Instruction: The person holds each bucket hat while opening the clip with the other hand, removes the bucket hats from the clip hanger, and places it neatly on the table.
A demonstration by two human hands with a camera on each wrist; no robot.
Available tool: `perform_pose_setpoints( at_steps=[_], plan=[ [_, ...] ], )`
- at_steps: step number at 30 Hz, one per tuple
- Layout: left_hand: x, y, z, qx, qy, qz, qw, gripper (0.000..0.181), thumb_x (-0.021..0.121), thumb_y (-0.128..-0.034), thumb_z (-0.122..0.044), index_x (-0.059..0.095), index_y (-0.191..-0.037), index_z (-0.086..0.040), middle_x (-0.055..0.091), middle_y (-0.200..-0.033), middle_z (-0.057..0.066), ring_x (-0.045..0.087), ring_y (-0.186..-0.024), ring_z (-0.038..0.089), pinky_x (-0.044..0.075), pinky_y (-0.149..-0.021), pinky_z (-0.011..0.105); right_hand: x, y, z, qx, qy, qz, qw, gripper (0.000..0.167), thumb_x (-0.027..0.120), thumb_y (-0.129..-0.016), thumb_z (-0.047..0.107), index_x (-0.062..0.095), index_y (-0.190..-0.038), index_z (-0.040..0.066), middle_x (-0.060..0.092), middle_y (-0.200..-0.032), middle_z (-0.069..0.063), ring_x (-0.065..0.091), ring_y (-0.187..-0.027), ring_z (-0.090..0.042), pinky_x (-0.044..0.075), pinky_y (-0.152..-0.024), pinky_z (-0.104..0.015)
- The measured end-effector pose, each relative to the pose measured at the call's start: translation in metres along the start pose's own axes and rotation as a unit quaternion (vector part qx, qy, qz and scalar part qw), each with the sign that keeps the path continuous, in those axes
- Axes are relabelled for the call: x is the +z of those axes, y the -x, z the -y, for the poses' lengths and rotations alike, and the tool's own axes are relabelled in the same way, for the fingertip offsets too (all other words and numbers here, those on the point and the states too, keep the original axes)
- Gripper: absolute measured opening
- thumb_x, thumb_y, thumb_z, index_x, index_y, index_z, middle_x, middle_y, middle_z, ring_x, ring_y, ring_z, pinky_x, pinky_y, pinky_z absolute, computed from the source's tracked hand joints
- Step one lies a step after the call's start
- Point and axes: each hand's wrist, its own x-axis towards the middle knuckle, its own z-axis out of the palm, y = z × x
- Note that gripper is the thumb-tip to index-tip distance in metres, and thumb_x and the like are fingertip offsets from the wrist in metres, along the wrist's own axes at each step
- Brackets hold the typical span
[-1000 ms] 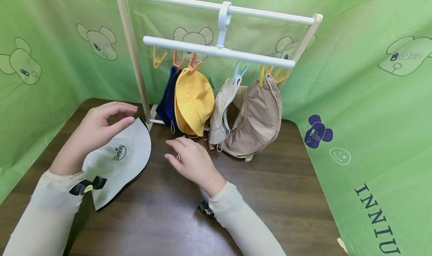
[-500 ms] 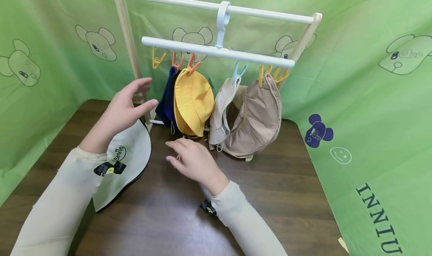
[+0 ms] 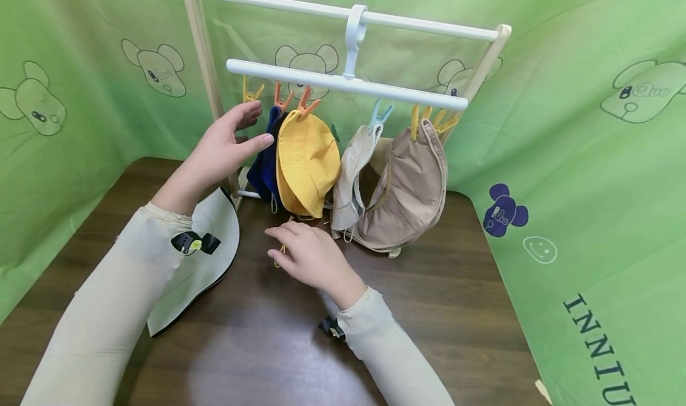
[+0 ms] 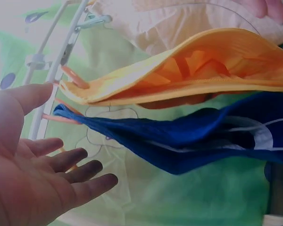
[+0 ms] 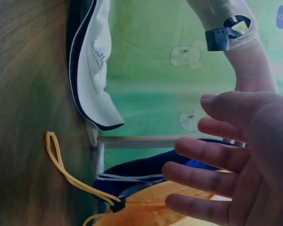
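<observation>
My left hand [image 3: 227,144] is raised at the hanger's left end, fingers spread and holding nothing. It is nearest to the yellow clip [image 3: 249,89] and the dark blue hat [image 4: 170,136], which hangs from an orange clip [image 3: 281,98]. Beside it hangs a yellow bucket hat [image 3: 309,156] from a second orange clip [image 3: 308,103]. My right hand [image 3: 313,257] hovers low in front of the yellow hat, fingers loosely extended, gripping nothing. The yellow hat's cord [image 5: 61,167] dangles near it. A white bucket hat [image 3: 214,239] lies on the table, partly hidden by my left sleeve.
A light hat [image 3: 356,180] under a blue clip [image 3: 379,115] and a tan hat [image 3: 415,186] under yellow clips hang on the right. The light-blue hanger [image 3: 321,78] hooks over the rack's top rail [image 3: 278,2]. Green cloth [image 3: 579,156] surrounds the wooden table [image 3: 439,311].
My left hand has risen and moved right, from above the white hat to beside the yellow clip and blue hat. The right hand has hardly moved.
</observation>
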Motion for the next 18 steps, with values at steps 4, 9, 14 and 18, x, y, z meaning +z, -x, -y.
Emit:
perform_pose_setpoints(
  at_steps=[4,9,14,18],
  plan=[
    [-0.001,-0.006,-0.006,-0.003,-0.02,0.008,0.9998,0.077,0.065,-0.0998,-0.043,0.029,-0.162,-0.016,0.034,-0.165,0.01,0.036,-0.15,0.03,0.032,-0.12,0.053,-0.001,-0.001,-0.001,0.002,-0.01,-0.009,0.9999,0.038,0.067,-0.1,0.035,0.067,-0.132,0.016,0.067,-0.124,0.002,0.068,-0.107,-0.013,0.056,-0.087,-0.032],
    [-0.005,-0.017,-0.015,-0.013,-0.067,0.018,0.9975,0.079,0.062,-0.0998,-0.049,0.027,-0.163,-0.016,0.036,-0.165,0.007,0.038,-0.149,0.031,0.032,-0.12,0.051,-0.003,-0.004,0.0,0.014,-0.025,-0.018,0.9994,0.038,0.069,-0.099,0.034,0.067,-0.133,0.016,0.066,-0.128,0.001,0.067,-0.113,-0.014,0.056,-0.09,-0.034],
    [-0.002,-0.03,-0.022,-0.018,-0.098,0.041,0.9942,0.082,0.061,-0.1001,-0.05,0.023,-0.164,-0.015,0.038,-0.163,0.008,0.036,-0.15,0.032,0.032,-0.121,0.051,-0.003,-0.007,0.0,0.023,-0.045,-0.026,0.9984,0.038,0.068,-0.099,0.035,0.067,-0.133,0.018,0.066,-0.129,0.002,0.067,-0.111,-0.013,0.055,-0.09,-0.033],
    [0.003,-0.036,-0.023,-0.027,-0.089,0.048,0.9945,0.083,0.062,-0.1007,-0.046,0.02,-0.164,-0.012,0.037,-0.163,0.01,0.035,-0.151,0.03,0.031,-0.121,0.049,-0.004,-0.01,0.001,0.038,-0.059,-0.03,0.9971,0.037,0.067,-0.1,0.035,0.067,-0.133,0.019,0.066,-0.129,0.004,0.068,-0.104,-0.011,0.056,-0.088,-0.032]
  ],
)
